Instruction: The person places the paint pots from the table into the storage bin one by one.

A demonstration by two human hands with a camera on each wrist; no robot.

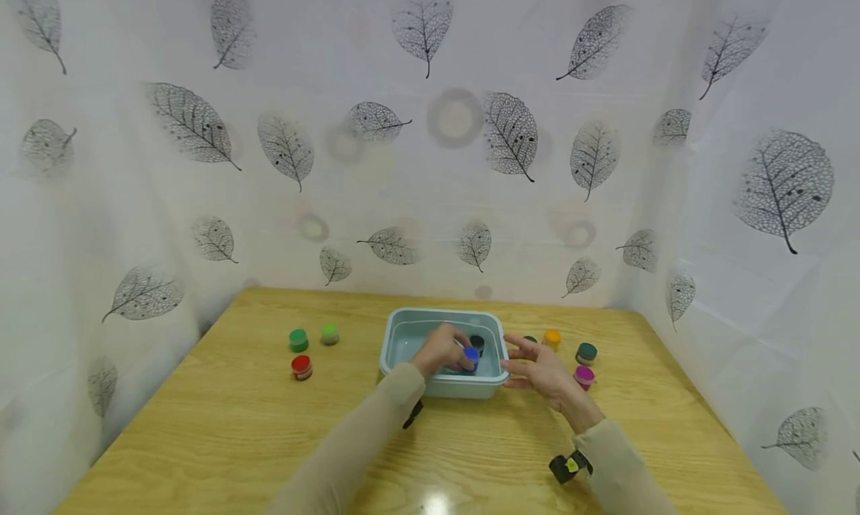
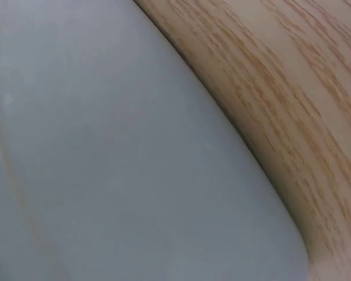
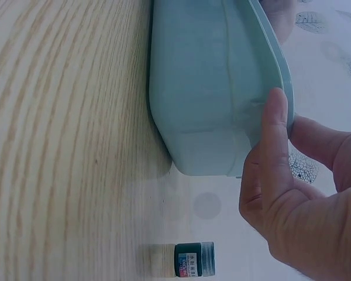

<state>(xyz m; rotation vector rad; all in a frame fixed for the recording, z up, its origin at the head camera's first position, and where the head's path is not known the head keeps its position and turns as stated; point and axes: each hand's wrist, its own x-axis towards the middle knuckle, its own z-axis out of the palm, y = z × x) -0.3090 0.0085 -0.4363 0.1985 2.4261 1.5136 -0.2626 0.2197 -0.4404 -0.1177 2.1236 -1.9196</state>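
My left hand (image 1: 445,348) reaches into a light blue-grey plastic bin (image 1: 410,373) and grips a small blue paint jar (image 1: 471,357) between thumb and fingers. Beside that jar, inside the bin, is a black-lidded jar (image 1: 477,342). My right hand (image 1: 540,371) is at the bin's right end; its fingers, fairly straight, touch the rim and outer wall. The right wrist view shows that hand (image 3: 304,199) against the bin (image 3: 205,99). Only the bin's outer wall (image 2: 134,146) and wood appear in the left wrist view, so the left fingers are hidden there.
Left of the bin stand a green jar (image 1: 298,340), a light green jar (image 1: 329,334) and a red jar (image 1: 301,367). To its right are an orange jar (image 1: 552,339), a dark green jar (image 1: 587,353), a magenta jar (image 1: 584,378) and a partly hidden dark jar (image 1: 530,339). Leaf-patterned curtain (image 1: 430,201) surrounds the wooden table (image 1: 222,425).
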